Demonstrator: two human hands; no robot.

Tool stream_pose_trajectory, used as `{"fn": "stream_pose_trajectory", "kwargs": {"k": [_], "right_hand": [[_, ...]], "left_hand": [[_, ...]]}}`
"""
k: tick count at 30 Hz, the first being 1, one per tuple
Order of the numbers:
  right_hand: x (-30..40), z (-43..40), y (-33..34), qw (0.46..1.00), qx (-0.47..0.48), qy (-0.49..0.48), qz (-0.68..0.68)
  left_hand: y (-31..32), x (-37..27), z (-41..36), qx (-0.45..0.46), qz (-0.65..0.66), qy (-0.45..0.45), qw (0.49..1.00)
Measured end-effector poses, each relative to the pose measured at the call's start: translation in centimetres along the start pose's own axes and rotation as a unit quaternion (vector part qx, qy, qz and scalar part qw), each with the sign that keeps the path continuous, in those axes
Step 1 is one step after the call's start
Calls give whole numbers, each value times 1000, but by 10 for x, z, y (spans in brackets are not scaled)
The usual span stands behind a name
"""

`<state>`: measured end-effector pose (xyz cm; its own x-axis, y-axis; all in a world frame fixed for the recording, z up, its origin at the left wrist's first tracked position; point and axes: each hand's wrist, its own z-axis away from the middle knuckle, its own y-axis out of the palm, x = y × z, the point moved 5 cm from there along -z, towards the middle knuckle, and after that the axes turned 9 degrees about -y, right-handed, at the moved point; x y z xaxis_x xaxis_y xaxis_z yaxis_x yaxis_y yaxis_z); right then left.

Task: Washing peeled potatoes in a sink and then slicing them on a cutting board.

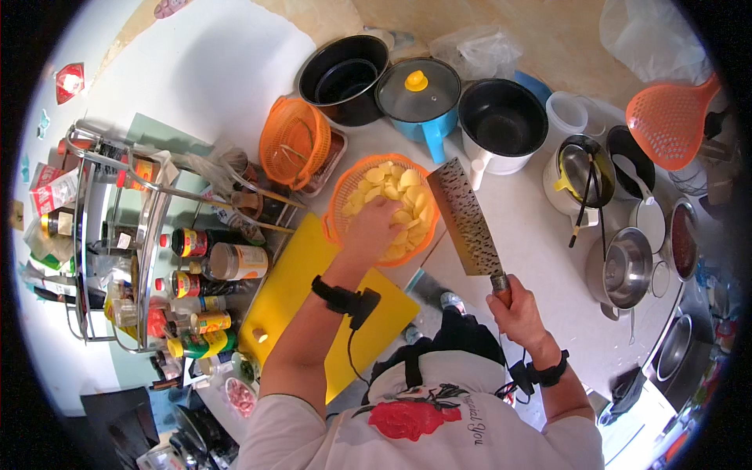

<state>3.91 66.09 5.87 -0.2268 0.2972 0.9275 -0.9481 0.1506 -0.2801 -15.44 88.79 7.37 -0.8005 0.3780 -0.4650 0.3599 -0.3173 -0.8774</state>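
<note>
My right hand (518, 311) grips the wooden handle of a cleaver (467, 220), whose broad dark-mottled blade points up and away from me. My left hand (376, 226) reaches into an orange plastic colander (333, 200) and touches the pale yellow slices in it, which look like potato (411, 197). Its fingertips are partly hidden, so I cannot tell whether it holds any slices. Below my left forearm lies a yellow cutting board (294, 282), with a small pale end piece (259, 335) near its left edge.
To the left stands a metal rack (147, 235) with several sauce bottles and jars (238, 261). Behind the colander are a black pot (346, 76), a lidded blue pot (418, 97) and a white-sided pan (502, 120). A steel pot (625, 267) and an orange skimmer (667, 123) are at right.
</note>
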Motion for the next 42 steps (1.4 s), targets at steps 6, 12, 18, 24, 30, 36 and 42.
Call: {"fn": "stream_pose_trajectory", "kwargs": {"k": [6,12,18,24,30,36,42], "right_hand": [[0,1,-1,1000,1,8,-18],[-2,0,-2,1000,-5,6,-18],[-3,0,-1,1000,5,13,-23],[-6,-1,1,999,17,-36,-18],[-6,0,0,1000,13,-1,-13],[-2,6,-3,1000,3,12,-20],[-9,13,-8,999,-8,34,-25]], "left_hand": [[8,-8,5,24,-84,72,994],[24,-10,11,-8,-41,126,991],[27,6,0,-25,10,103,994],[20,54,-3,55,332,-114,935],[-5,48,-3,16,268,-180,946],[5,6,-27,-75,9,78,994],[33,-32,-38,4,-35,95,995]]}}
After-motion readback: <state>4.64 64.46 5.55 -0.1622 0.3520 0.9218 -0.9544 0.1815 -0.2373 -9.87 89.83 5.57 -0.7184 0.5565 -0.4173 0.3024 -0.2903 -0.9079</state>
